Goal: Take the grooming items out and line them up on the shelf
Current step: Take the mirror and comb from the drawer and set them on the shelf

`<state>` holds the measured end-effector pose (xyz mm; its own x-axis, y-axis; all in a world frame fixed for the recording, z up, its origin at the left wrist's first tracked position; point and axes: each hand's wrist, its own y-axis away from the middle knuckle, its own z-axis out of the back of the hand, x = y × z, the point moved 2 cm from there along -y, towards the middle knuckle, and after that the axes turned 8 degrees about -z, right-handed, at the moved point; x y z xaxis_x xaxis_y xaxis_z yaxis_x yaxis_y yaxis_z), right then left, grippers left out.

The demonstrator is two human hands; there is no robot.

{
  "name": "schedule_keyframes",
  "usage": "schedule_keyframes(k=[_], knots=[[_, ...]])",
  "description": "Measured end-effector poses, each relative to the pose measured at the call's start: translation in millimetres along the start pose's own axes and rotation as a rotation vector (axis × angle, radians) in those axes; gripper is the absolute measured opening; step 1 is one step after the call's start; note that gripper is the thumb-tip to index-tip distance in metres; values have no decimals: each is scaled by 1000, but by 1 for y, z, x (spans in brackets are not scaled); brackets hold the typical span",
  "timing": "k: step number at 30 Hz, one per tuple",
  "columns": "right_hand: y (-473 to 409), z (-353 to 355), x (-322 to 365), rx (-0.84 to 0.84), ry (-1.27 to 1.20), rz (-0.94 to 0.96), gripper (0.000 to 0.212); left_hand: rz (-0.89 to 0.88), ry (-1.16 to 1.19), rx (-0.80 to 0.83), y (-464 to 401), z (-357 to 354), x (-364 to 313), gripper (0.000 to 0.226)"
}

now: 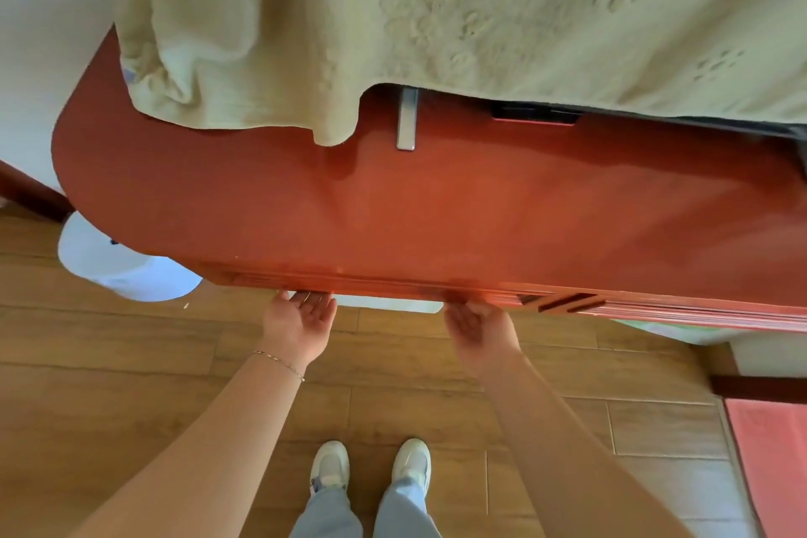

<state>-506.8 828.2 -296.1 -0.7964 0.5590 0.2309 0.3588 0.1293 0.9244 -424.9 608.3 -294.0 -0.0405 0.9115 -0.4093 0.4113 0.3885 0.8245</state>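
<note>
No grooming item shows in the head view. A red-brown wooden shelf top (pixel 436 205) fills the middle, half covered by a cream towel (pixel 480 13). Under its front edge a white flat thing (pixel 384 302) peeks out, mostly hidden. My left hand (pixel 301 323) reaches up to that edge just left of the white thing, palm turned inward, fingers stretched and apart. My right hand (pixel 476 328) is at the white thing's right end, palm turned inward. Its fingertips are hidden under the ledge, so I cannot tell whether it grips anything.
A silver flat bar (pixel 407 118) and a dark slot (pixel 535 116) lie on the shelf top near the towel's hem. A white round bin (pixel 113 262) stands on the wooden floor at the left. A pink mat (pixel 773 450) lies at the right. My shoes (pixel 371 467) are below.
</note>
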Motion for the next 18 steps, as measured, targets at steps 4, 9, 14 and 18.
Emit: schedule_keyframes(k=[4, 9, 14, 18], knots=[[6, 11, -6, -11, 11, -8, 23, 17, -17, 9, 11, 10, -1, 33], [22, 32, -18, -17, 8, -19, 23, 32, -25, 15, 36, 30, 6, 30], [34, 61, -37, -30, 20, -55, 22, 58, -28, -18, 54, 59, 18, 30], [44, 83, -51, -26, 15, -91, 21, 60, -29, -58, 71, 79, 25, 31]])
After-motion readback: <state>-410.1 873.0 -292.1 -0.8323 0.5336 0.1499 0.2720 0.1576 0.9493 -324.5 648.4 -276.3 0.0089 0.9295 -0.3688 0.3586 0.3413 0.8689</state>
